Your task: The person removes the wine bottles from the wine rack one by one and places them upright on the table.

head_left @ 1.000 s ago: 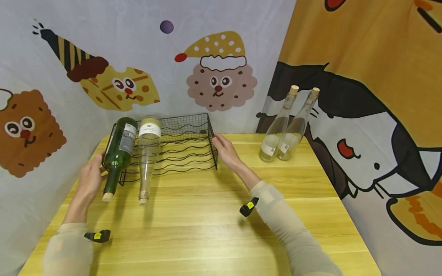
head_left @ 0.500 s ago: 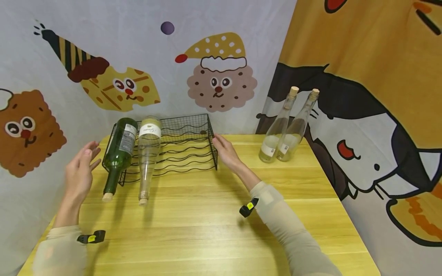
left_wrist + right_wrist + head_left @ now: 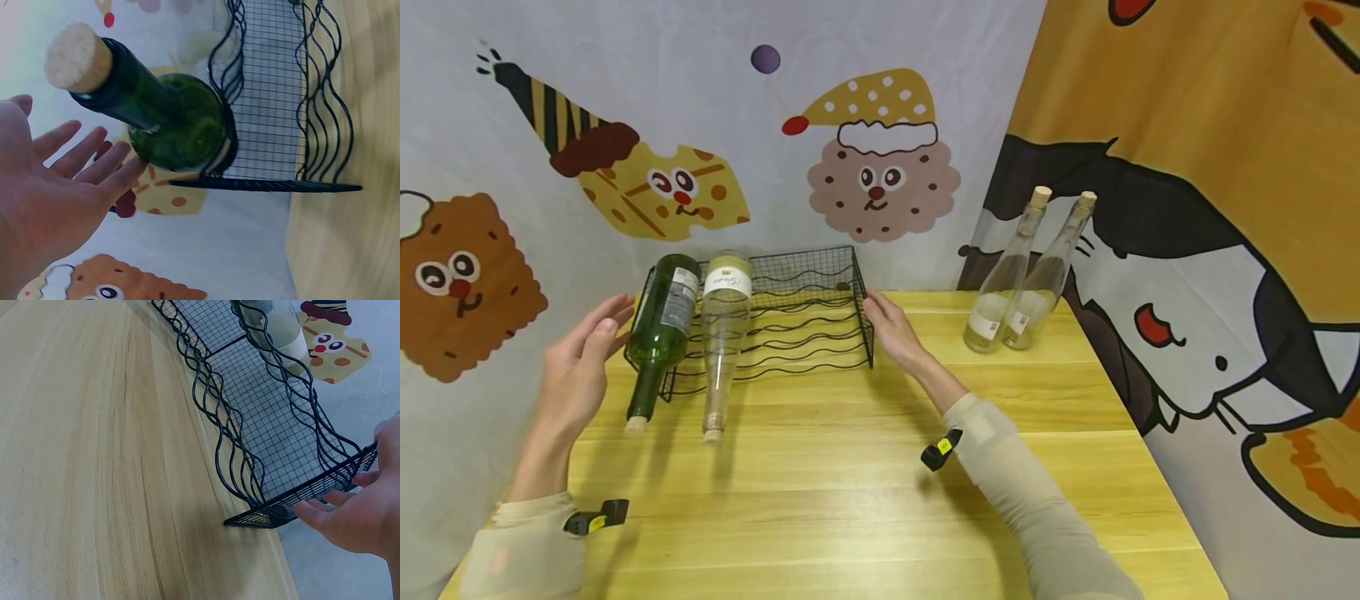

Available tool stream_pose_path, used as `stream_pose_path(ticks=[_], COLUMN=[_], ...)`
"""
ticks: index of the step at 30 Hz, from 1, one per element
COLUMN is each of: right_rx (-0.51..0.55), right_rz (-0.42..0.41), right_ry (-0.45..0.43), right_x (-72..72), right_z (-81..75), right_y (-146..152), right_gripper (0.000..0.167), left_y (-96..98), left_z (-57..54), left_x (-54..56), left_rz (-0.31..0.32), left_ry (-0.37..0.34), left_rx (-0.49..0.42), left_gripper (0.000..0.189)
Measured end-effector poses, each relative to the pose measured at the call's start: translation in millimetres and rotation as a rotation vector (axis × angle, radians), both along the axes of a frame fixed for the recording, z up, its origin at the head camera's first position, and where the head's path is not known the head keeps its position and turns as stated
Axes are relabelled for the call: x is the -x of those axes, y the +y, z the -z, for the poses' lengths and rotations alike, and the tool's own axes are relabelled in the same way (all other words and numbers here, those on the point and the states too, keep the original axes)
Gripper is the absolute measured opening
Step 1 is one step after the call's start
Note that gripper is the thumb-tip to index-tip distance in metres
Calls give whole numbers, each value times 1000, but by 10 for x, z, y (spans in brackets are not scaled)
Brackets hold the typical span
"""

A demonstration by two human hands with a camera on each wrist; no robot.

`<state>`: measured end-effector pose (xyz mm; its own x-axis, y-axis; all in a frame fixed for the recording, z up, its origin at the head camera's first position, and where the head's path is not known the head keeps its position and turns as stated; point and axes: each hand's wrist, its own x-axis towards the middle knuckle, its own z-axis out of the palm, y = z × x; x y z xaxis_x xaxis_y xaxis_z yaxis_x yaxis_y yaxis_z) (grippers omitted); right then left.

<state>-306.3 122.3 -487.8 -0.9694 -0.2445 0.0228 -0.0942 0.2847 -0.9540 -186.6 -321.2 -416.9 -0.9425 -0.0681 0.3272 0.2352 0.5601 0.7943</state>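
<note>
A black wire wine rack [image 3: 808, 333] with wavy shelves stands at the back left of the table. On its top tier lie a green corked bottle [image 3: 658, 333] at the left end and a clear corked bottle [image 3: 722, 325] beside it, both necks toward me. My left hand [image 3: 576, 358] is just left of the green bottle, fingers extended and holding nothing; in the left wrist view its fingertips come right up to the green glass. My right hand [image 3: 895, 333] rests its fingers against the rack's right end panel [image 3: 300, 494].
Two clear corked bottles [image 3: 996, 287] stand upright side by side at the back right of the wooden table [image 3: 865, 500]. A printed cloth [image 3: 700, 108] hangs right behind the rack, and another [image 3: 1210, 250] borders the right side.
My left hand has come away from the rack's left end, moving left, then edged slightly back toward the green bottle. My right hand, the rack and the bottles have stayed in place.
</note>
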Motion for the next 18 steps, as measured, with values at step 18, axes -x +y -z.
stream_pose_path(ticks=[18], right_rx=[-8], right_rz=[2], right_ry=[18], right_x=[-12], right_z=[-16], right_y=[-16], right_gripper=[68], left_y=[358], left_z=[-246], left_x=[-253], left_rz=[166], left_ry=[167], left_rx=[229], left_gripper=[58])
